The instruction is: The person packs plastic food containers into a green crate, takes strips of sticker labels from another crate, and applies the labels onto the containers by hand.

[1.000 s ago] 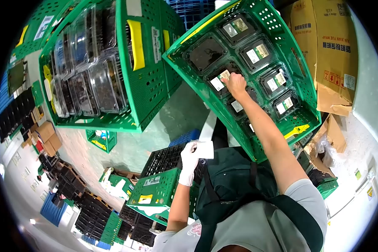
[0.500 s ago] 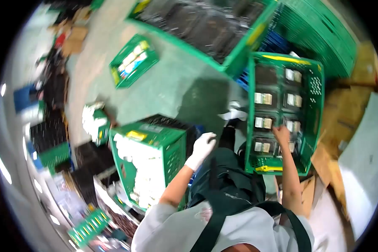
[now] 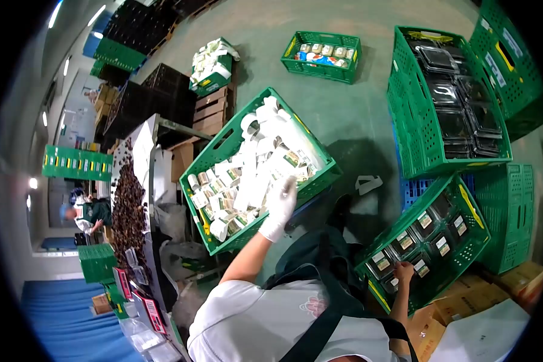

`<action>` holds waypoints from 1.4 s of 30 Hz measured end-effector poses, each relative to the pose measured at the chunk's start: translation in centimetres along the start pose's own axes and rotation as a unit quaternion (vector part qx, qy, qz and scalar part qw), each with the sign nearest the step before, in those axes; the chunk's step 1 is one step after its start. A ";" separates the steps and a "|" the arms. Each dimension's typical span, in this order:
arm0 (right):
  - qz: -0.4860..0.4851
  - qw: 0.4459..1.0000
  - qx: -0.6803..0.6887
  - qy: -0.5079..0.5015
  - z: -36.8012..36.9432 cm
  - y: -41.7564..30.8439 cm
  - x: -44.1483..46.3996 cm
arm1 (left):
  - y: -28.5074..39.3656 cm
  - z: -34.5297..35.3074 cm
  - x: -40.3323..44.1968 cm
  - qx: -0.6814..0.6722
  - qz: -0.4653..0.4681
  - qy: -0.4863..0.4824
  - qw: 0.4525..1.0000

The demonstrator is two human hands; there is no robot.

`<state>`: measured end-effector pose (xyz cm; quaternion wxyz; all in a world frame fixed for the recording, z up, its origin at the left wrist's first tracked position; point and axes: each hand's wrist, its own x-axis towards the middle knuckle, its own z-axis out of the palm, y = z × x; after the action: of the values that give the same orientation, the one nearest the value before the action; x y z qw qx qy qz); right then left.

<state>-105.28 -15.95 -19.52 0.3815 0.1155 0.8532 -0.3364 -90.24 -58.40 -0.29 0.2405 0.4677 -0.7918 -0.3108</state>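
Observation:
My left hand (image 3: 280,208), in a white glove, reaches over a green crate (image 3: 208,238) heaped with white label rolls (image 3: 226,175). Its fingertips lie against the white paper, and glare blends them with it. My bare right hand (image 3: 403,271) is above a second green crate (image 3: 480,236), its fingers curled together. Whatever they hold, if anything, is hidden. Clear plastic boxes (image 3: 440,247) with dark contents and pale labels stand in rows in this crate, right under that hand.
Behind on the right, a green crate (image 3: 419,142) is stacked with dark clear-lidded boxes. A small green crate (image 3: 320,70) holds rolls on the floor. Cardboard (image 3: 464,298) lies at lower right. Left, a long table (image 3: 154,181) bears dark loose items; a person (image 3: 90,211) stands beyond it.
My view has swung left, bringing the label crate and the table into fuller sight. My left hand has moved from beside the label crate to over its contents. My right hand stays over the boxes.

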 end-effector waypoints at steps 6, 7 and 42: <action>-0.016 0.999 0.048 0.009 -0.4 -3.3 0.2 | -1.7 -3.6 6.2 0.036 -0.105 -0.013 0.994; -0.020 0.998 0.051 0.008 -0.2 -3.1 0.7 | 0.4 -4.5 6.8 0.083 -0.094 -0.040 0.991; -0.681 0.730 -0.017 0.048 -1.7 -35.3 -17.0 | 11.0 1.8 6.9 -0.259 -0.105 -0.591 0.757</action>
<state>-110.65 -40.18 10.80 0.0107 -0.4870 0.7257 -0.4859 -101.02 -60.01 6.97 -0.1974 0.1916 -0.6117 -0.7417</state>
